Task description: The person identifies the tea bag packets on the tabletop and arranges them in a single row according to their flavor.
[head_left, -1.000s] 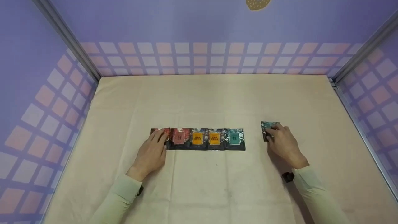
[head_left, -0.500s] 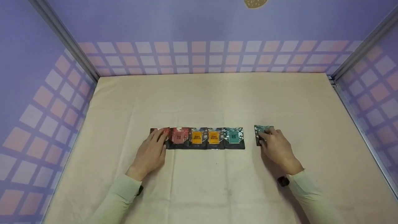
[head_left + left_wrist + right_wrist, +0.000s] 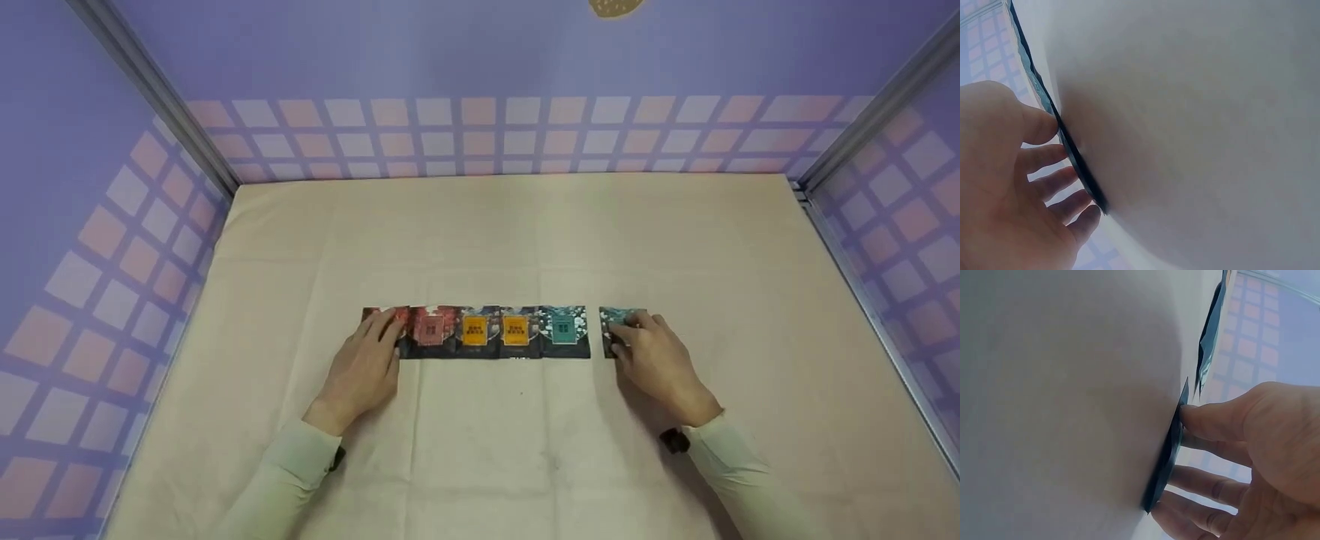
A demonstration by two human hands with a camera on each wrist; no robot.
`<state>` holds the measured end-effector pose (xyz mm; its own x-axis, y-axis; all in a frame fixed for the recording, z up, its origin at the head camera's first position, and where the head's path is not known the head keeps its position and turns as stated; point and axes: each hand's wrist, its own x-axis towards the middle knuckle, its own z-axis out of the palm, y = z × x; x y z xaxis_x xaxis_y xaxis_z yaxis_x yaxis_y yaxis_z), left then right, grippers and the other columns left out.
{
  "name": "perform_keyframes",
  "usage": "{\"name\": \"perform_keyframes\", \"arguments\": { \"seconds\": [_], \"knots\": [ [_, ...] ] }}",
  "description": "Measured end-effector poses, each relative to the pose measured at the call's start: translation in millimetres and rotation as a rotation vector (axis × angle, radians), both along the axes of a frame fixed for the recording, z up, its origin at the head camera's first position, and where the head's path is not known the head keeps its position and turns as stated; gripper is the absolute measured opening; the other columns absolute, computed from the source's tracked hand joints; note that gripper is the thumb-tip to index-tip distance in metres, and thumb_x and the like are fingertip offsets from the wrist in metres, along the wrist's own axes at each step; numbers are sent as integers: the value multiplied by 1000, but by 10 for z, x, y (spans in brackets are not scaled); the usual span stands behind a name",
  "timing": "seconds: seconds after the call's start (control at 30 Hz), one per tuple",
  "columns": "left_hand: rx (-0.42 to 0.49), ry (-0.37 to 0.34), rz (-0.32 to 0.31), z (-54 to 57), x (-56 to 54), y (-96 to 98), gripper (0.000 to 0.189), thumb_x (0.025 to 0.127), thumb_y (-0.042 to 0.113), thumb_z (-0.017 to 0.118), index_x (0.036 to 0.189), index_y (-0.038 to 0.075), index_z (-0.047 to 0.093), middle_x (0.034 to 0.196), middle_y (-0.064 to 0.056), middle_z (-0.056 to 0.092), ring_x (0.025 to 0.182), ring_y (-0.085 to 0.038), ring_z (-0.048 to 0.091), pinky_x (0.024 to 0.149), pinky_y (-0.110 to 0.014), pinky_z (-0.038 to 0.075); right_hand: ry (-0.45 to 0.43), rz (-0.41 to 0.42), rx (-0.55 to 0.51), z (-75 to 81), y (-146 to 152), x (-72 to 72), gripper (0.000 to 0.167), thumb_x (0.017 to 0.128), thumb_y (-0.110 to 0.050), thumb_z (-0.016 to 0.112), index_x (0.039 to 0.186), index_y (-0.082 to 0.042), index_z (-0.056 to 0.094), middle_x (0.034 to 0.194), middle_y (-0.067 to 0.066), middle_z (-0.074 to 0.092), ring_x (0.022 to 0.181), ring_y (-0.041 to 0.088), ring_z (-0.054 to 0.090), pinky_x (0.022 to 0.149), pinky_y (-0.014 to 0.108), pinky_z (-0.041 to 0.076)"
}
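Observation:
Small flat printed sachets lie in a touching row at mid-table in the head view. My left hand point(image 3: 358, 367) rests its fingertips on the red sachet point(image 3: 386, 309) at the row's left end, partly covering it. Beside it are a red sachet point(image 3: 430, 330), two with orange labels, and a green sachet point(image 3: 564, 331) at the right end. My right hand point(image 3: 660, 364) touches a loose green sachet point(image 3: 616, 315) from above, thumb and fingertips on its top face. A narrow gap parts this sachet from the row. In the right wrist view, the loose sachet point(image 3: 1165, 455) is seen edge-on under the fingertips.
A cream cloth point(image 3: 480, 450) with fold creases covers the table. Purple walls with pink and white squares point(image 3: 480, 139) enclose its back and both sides. Metal posts point(image 3: 165, 97) stand at the back corners.
My right hand has moved left with the loose green sachet, bringing it closer to the row and more in line with it. The left hand stays on the left end.

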<state>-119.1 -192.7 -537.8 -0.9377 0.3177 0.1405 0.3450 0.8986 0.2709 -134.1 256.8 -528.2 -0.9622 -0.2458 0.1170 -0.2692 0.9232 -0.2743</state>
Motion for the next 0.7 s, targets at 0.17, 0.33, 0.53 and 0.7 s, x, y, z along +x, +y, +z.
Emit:
{"name": "perform_keyframes", "arguments": {
  "seconds": [0.17, 0.33, 0.53, 0.7],
  "knots": [
    [7, -20, -2, -5, 8, -7, 48, 107, 10, 54, 152, -7, 53, 160, -26, 48, 150, -47, 45, 121, -60, 42, 3, 8, -6, -13, -64, 6, 34, 95, -7, 77, 128, 3, 76, 125, 27, 67, 107, 43, 67, 88, 57, 62],
    [11, -12, -4, -16, 5, -7, 48, 108, 12, 55, 151, -7, 53, 160, -26, 48, 150, -48, 45, 120, -61, 43, 17, 30, -18, -24, -115, 7, 34, 95, -7, 78, 127, 1, 77, 122, 26, 67, 105, 42, 67, 87, 57, 62],
    [7, -7, -6, -25, 1, -1, 48, 108, 12, 55, 151, -8, 53, 160, -27, 48, 150, -48, 45, 121, -61, 42, 11, 47, -39, -27, -143, 0, 34, 95, -9, 79, 128, 0, 77, 123, 24, 66, 107, 42, 66, 87, 58, 61],
    [18, -26, -1, -30, 21, 0, 48, 108, 13, 55, 152, -6, 53, 161, -26, 47, 152, -48, 43, 121, -62, 41, -3, 53, -48, -37, -144, 13, 36, 96, -11, 79, 130, 0, 76, 127, 25, 64, 113, 43, 65, 89, 60, 61]
  ]
}}
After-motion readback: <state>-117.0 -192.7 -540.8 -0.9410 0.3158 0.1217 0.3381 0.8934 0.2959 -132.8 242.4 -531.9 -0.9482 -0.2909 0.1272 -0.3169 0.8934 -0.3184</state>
